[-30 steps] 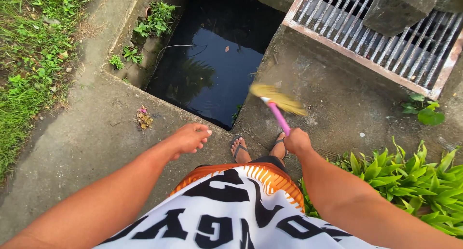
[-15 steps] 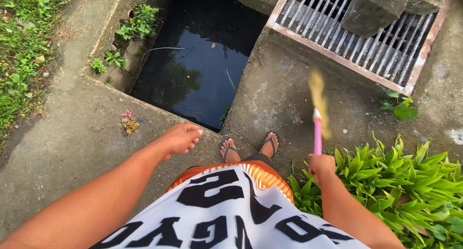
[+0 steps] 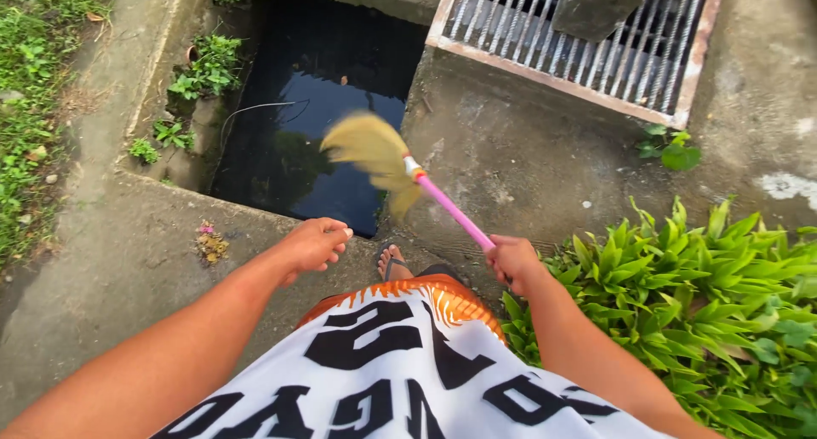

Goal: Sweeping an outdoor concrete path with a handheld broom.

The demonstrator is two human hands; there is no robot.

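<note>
My right hand (image 3: 513, 259) grips the pink handle of a small broom (image 3: 449, 206). Its blurred yellow bristle head (image 3: 371, 148) hangs over the near edge of a dark water pit (image 3: 298, 124). My left hand (image 3: 315, 242) floats loosely open above the concrete ground (image 3: 128, 269), holding nothing. One of my feet in a sandal (image 3: 393, 261) shows at the pit's edge, below the broom head. A white shirt with black lettering fills the bottom of the view.
A metal drain grate (image 3: 587, 48) with a concrete block (image 3: 591, 5) on it lies at the back right. Green leafy plants (image 3: 698, 294) crowd the right side. Grass (image 3: 34, 90) runs along the left. A small pile of debris (image 3: 209, 243) sits on the concrete.
The broom has swung left: its head went from over the concrete on the right to over the pit's edge. My right hand moved up and left a little. The left hand barely moved.
</note>
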